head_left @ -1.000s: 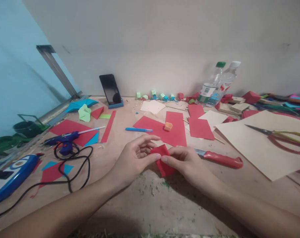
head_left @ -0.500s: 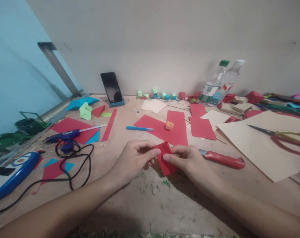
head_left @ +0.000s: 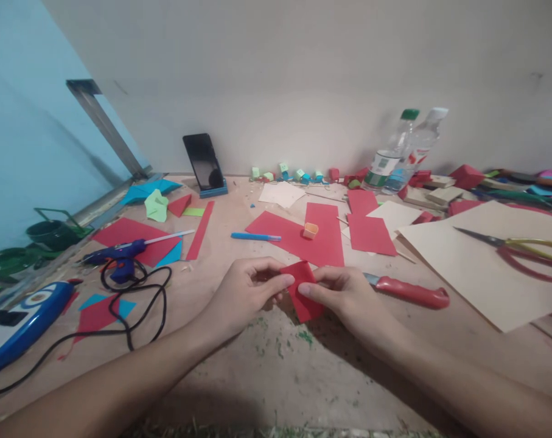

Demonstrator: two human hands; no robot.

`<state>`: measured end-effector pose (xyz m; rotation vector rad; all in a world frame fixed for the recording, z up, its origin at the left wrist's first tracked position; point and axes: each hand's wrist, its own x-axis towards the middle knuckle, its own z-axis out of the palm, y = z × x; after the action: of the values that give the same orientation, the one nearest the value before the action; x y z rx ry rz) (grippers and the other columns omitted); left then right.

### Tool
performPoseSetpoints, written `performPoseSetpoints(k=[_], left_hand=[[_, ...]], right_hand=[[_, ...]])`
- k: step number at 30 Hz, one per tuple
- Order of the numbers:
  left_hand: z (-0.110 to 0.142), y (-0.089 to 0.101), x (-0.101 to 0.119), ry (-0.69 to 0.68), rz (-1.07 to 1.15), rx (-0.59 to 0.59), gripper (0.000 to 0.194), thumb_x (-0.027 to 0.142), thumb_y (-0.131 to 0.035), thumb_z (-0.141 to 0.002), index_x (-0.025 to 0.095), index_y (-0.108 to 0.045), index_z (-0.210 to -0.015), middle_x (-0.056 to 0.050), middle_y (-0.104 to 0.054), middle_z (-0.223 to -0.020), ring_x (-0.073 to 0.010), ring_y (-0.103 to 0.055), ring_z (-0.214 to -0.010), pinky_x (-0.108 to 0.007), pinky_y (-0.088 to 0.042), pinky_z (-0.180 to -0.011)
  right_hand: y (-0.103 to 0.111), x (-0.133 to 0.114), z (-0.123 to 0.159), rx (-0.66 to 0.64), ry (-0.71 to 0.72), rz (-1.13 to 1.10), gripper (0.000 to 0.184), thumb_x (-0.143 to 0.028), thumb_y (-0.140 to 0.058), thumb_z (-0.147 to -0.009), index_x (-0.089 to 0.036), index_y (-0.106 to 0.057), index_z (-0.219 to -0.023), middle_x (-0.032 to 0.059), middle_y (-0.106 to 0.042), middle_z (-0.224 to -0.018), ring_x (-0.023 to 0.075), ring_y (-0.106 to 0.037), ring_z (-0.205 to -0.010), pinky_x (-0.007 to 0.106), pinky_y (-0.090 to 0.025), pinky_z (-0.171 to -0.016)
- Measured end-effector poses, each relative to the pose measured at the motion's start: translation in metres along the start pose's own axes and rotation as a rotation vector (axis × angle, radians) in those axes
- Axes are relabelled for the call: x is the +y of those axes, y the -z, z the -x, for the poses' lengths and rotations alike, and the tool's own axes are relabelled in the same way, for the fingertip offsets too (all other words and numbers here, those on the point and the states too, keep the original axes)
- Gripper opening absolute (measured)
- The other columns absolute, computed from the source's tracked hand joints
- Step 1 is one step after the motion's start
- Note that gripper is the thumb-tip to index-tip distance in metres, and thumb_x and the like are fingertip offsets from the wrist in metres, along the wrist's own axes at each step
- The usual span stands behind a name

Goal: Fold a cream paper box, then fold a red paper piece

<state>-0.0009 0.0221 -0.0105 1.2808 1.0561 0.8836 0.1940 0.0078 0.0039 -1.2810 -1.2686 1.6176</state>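
A small piece of red paper [head_left: 305, 302] is held just above the table between both hands. My left hand [head_left: 252, 292] pinches its upper left edge, thumb on top and the other fingers partly hidden beneath. From the other side, my right hand [head_left: 344, 295] grips it with the thumb pressed on its face. Beyond the hands lie larger red paper sheets [head_left: 325, 243], with a small orange paper piece [head_left: 310, 230] standing on them. A blue pen [head_left: 255, 236] lies left of that piece. Close to my right hand is a red-handled knife [head_left: 412, 292], its blade partly hidden.
A glue gun [head_left: 127, 250] with a looping black cord lies left. Scissors [head_left: 508, 243] rest on a cream sheet [head_left: 481, 280] at right. A phone [head_left: 203, 161] stands in a holder at the back. Two plastic bottles [head_left: 383, 167] lean near the wall, beside small paper figures [head_left: 283, 170].
The view has shifted very slightly. Both hands keep the same grip on the red paper, and nothing on the table has visibly moved.
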Motion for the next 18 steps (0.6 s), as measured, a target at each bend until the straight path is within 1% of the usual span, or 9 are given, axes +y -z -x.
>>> performPoseSetpoints(k=[2, 4, 8, 11, 15, 18], left_hand=[[0.0002, 0.0002, -0.0009, 0.021, -0.008, 0.003, 0.026, 0.038, -0.076, -0.082, 0.012, -0.075, -0.084, -0.001, -0.064, -0.064, -0.0103, -0.054, -0.056, -0.022, -0.043, -0.054], [0.0008, 0.0004, -0.0012, 0.026, -0.017, -0.001, 0.025, 0.038, -0.076, -0.083, 0.012, -0.075, -0.082, -0.001, -0.063, -0.063, -0.0101, -0.053, -0.056, -0.021, -0.042, -0.054], [0.002, 0.0003, 0.0004, 0.023, -0.025, -0.046, 0.023, 0.036, -0.075, -0.084, 0.013, -0.076, -0.083, 0.0, -0.063, -0.062, -0.0096, -0.052, -0.055, -0.021, -0.042, -0.053], [0.0024, 0.0001, 0.0019, 0.018, -0.039, -0.068, 0.022, 0.035, -0.074, -0.084, 0.013, -0.076, -0.083, -0.001, -0.064, -0.063, -0.0096, -0.053, -0.055, -0.021, -0.042, -0.053], [0.0026, -0.0004, 0.0026, -0.009, -0.037, -0.068, 0.02, 0.033, -0.073, -0.084, 0.012, -0.074, -0.082, -0.001, -0.064, -0.065, -0.0098, -0.054, -0.057, -0.02, -0.042, -0.053], [0.0032, -0.0006, 0.0027, -0.007, -0.031, -0.082, 0.021, 0.033, -0.073, -0.084, 0.012, -0.073, -0.081, 0.0, -0.063, -0.065, -0.009, -0.053, -0.056, -0.02, -0.041, -0.052]], right_hand=[[-0.0001, -0.0015, 0.0005, -0.005, -0.009, 0.014, 0.023, -0.038, -0.081, -0.078, -0.015, -0.081, -0.078, 0.0065, -0.078, -0.079, 0.0161, -0.065, -0.068, 0.029, -0.049, -0.065], [-0.0005, -0.003, 0.0013, -0.008, -0.008, 0.02, 0.023, -0.039, -0.081, -0.078, -0.016, -0.081, -0.077, 0.0053, -0.077, -0.076, 0.0162, -0.064, -0.067, 0.029, -0.049, -0.065], [-0.0014, -0.003, 0.0031, 0.01, 0.009, 0.002, 0.029, -0.046, -0.081, -0.081, -0.017, -0.081, -0.078, 0.0045, -0.074, -0.074, 0.0168, -0.064, -0.069, 0.028, -0.048, -0.064], [-0.0017, -0.0004, 0.0033, 0.008, 0.012, 0.002, 0.034, -0.05, -0.082, -0.079, -0.016, -0.082, -0.079, 0.0058, -0.074, -0.074, 0.018, -0.063, -0.07, 0.028, -0.047, -0.063], [-0.0014, 0.0026, 0.0035, 0.001, 0.016, 0.01, 0.036, -0.051, -0.078, -0.083, -0.016, -0.082, -0.078, 0.0074, -0.075, -0.078, 0.0173, -0.06, -0.07, 0.029, -0.045, -0.063], [-0.0005, 0.0025, 0.0043, 0.027, 0.002, 0.006, 0.036, -0.052, -0.081, -0.08, -0.016, -0.081, -0.077, 0.0057, -0.072, -0.075, 0.0155, -0.057, -0.066, 0.028, -0.042, -0.06]])
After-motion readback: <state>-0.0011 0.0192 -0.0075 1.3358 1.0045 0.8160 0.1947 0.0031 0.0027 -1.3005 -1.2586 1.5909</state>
